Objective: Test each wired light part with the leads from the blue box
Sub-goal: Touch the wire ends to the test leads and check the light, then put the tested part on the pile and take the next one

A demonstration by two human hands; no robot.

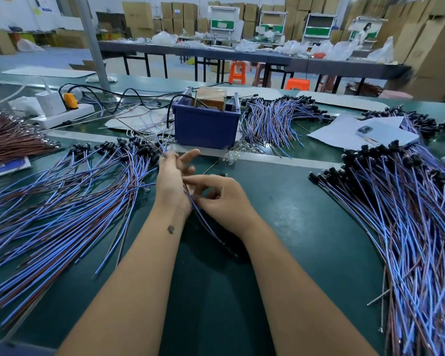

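Left hand (170, 179) raised over green bench (288, 214), thumb and fingertips pinching thin leads (162, 147) near top; index and middle fingers extended loosely. Right hand (220, 199) just beside it, fingers curled, pinching blue-and-brown wire pair (203, 219) that ran down between wrists toward dark end near bench. Blue box (206, 124) stood behind hands, brown block inside. Heaps of wired light parts lay left (62, 191), right (406, 222) and beyond box (275, 119). White power strip (62, 115) far left.
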